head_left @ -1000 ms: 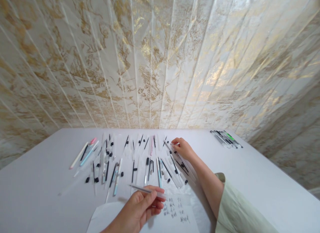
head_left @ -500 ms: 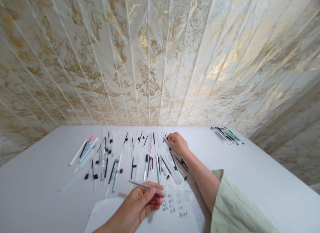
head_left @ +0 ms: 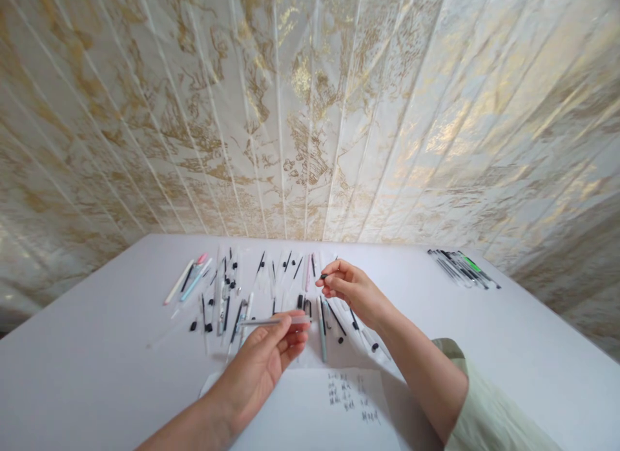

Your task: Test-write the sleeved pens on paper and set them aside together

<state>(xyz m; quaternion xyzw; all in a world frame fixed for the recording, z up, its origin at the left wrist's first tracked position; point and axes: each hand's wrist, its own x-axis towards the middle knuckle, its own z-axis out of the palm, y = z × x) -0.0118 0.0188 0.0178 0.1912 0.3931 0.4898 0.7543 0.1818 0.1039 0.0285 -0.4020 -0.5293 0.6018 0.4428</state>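
Observation:
My left hand [head_left: 268, 354] is closed around a slim, clear pen barrel [head_left: 259, 322], pinched between thumb and fingers and pointing left, roughly level above the table. To its right, my right hand [head_left: 356, 291] is raised with thumb and fingertips pinched on a small black pen plug [head_left: 323, 276]. Beneath and behind both hands lie loose pen parts: clear barrels, dark refills and small black plugs, such as the black plug [head_left: 374, 347] below my right wrist. A pale blue pen [head_left: 322, 335] lies between the two hands.
A sheet of paper [head_left: 290, 406] with handwriting lies at the table's near edge. Several pens [head_left: 462, 269] sit bunched at the far right. At the far left rest a white pen [head_left: 178, 283] and a light blue pen [head_left: 194, 283]. A patterned wall covering [head_left: 310, 115] rises behind the white table.
My right hand has lifted from the scattered parts and come nearer my left hand, now with a black plug in its fingertips. My left hand has raised the barrel. The view has shifted slightly.

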